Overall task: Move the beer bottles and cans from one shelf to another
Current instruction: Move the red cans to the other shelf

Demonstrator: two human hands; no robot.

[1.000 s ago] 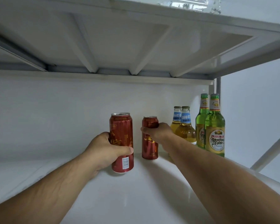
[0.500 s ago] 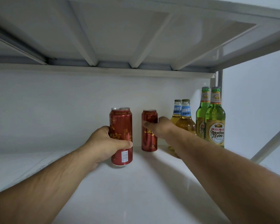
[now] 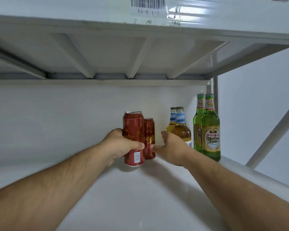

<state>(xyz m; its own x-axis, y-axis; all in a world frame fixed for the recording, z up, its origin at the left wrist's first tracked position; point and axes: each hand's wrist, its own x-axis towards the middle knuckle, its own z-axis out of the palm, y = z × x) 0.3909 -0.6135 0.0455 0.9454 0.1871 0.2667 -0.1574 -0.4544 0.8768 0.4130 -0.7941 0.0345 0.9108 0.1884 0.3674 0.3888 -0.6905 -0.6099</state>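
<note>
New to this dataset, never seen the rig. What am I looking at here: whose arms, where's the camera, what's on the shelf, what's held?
No robot: these are a person's two bare arms, filmed by one wide-angle camera worn on the head, looking forward and down into a white shelf. The left hand grips the nearer red can. The right hand is open beside the farther red can, holding nothing. To the right stand two amber bottles with blue neck labels and two green bottles. A barcode label sits on the shelf edge above.
</note>
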